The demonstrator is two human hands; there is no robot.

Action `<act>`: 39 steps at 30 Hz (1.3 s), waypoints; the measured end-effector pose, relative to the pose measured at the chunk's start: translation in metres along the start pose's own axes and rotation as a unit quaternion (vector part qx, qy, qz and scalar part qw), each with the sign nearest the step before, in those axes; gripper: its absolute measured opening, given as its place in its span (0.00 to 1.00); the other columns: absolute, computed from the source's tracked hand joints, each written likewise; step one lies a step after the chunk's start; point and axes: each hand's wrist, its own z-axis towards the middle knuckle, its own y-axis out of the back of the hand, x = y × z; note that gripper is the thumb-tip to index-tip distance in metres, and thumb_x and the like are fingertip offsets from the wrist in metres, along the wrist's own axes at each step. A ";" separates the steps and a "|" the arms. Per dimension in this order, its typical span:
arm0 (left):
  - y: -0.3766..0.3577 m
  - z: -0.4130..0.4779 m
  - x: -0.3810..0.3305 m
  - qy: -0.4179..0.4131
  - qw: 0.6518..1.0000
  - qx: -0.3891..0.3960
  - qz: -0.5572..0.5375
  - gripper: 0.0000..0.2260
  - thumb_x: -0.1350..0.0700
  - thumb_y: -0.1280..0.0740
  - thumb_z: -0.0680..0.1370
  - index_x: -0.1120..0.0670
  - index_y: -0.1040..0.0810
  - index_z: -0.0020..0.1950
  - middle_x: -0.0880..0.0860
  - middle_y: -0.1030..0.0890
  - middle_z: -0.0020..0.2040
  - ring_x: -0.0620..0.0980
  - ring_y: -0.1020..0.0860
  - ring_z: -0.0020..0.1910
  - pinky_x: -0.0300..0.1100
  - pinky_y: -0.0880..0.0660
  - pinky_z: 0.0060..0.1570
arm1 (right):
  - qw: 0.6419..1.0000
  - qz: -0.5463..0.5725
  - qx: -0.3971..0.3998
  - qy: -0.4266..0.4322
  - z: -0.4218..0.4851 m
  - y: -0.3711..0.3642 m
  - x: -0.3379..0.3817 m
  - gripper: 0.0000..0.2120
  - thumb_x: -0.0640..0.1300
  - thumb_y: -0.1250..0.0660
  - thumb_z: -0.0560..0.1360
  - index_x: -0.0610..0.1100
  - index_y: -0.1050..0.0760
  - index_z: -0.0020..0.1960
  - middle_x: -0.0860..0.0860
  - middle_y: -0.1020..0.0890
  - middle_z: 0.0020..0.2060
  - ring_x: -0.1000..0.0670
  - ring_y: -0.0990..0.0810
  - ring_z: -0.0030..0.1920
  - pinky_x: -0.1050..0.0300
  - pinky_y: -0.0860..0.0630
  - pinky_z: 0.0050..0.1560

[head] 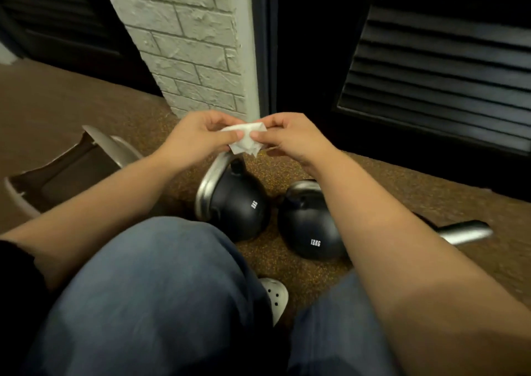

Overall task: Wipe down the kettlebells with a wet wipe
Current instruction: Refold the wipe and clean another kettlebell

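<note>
Both left hand (195,140) and right hand (296,140) pinch wipe (244,143).

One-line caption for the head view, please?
Left hand and right hand pinch a white wet wipe above the left kettlebell, with the 12KG kettlebell beside it on the speckled floor.

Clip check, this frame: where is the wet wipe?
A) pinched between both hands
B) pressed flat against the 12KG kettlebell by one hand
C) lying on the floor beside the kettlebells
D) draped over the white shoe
A: the left hand and right hand each pinch the white wipe, and neither hand touches the 8KG kettlebell or 12KG kettlebell.
</note>
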 end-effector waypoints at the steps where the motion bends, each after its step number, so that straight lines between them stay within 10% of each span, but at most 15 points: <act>1: 0.002 0.000 -0.001 0.003 1.000 -0.001 -0.003 0.07 0.63 0.32 0.75 0.52 0.21 0.48 0.50 0.17 0.42 0.40 0.18 0.39 0.32 0.21 0.42 | 1.000 -0.020 -0.012 0.004 0.002 -0.002 0.004 0.09 0.38 0.29 0.71 0.39 0.21 0.51 0.46 0.18 0.41 0.52 0.22 0.39 0.59 0.24 0.40; 9: -0.002 0.001 -0.012 0.017 0.997 -0.023 -0.067 0.03 0.59 0.32 0.75 0.53 0.20 0.48 0.50 0.16 0.40 0.44 0.18 0.41 0.37 0.21 0.43 | 0.997 -0.040 -0.062 -0.014 -0.007 0.003 0.020 0.05 0.39 0.26 0.68 0.43 0.20 0.43 0.45 0.17 0.40 0.50 0.19 0.38 0.58 0.22 0.38; 16: -0.002 -0.022 -0.015 -0.222 0.905 -0.118 0.343 0.12 0.54 0.31 0.75 0.54 0.19 0.57 0.50 0.20 0.57 0.43 0.25 0.58 0.44 0.33 0.66 | 0.996 -0.031 -0.066 -0.043 0.005 -0.016 0.023 0.13 0.42 0.24 0.63 0.38 0.20 0.45 0.42 0.16 0.42 0.44 0.16 0.44 0.49 0.18 0.47; 20: 0.015 -0.020 -0.024 -0.174 0.918 -0.099 0.342 0.12 0.55 0.30 0.74 0.51 0.20 0.58 0.44 0.19 0.51 0.27 0.24 0.49 0.25 0.32 0.57 | 0.999 -0.014 -0.024 -0.038 0.019 -0.022 0.026 0.06 0.40 0.27 0.66 0.41 0.21 0.42 0.42 0.17 0.42 0.44 0.17 0.46 0.48 0.20 0.51; 26: 0.034 0.013 0.009 -0.075 0.962 -0.090 0.248 0.11 0.54 0.27 0.72 0.50 0.17 0.54 0.46 0.15 0.46 0.40 0.18 0.47 0.36 0.22 0.51 | 0.998 0.046 0.017 -0.048 0.048 -0.040 0.005 0.06 0.39 0.32 0.71 0.46 0.24 0.36 0.44 0.19 0.39 0.49 0.21 0.39 0.53 0.23 0.43; 30: 0.035 0.060 0.056 0.036 0.974 -0.057 0.218 0.08 0.55 0.30 0.75 0.53 0.16 0.52 0.48 0.16 0.43 0.45 0.19 0.43 0.40 0.25 0.47 | 0.991 -0.127 -0.034 -0.029 0.069 -0.042 -0.026 0.12 0.40 0.38 0.74 0.46 0.22 0.56 0.47 0.20 0.56 0.48 0.23 0.57 0.58 0.29 0.56; 33: 0.028 0.085 0.091 0.097 0.975 -0.025 0.200 0.08 0.55 0.31 0.76 0.55 0.17 0.53 0.49 0.17 0.46 0.45 0.21 0.46 0.43 0.26 0.55 | 0.967 -0.253 0.010 -0.024 0.075 -0.036 -0.057 0.28 0.36 0.42 0.74 0.46 0.40 0.74 0.44 0.31 0.70 0.44 0.30 0.67 0.55 0.34 0.67; 39: 0.020 0.111 0.096 0.110 0.959 0.010 0.261 0.08 0.55 0.31 0.75 0.55 0.16 0.51 0.51 0.16 0.51 0.46 0.22 0.51 0.34 0.32 0.51 | 0.932 -0.345 0.077 -0.073 0.069 -0.033 -0.103 0.39 0.32 0.43 0.72 0.48 0.59 0.77 0.49 0.52 0.77 0.49 0.51 0.76 0.51 0.48 0.75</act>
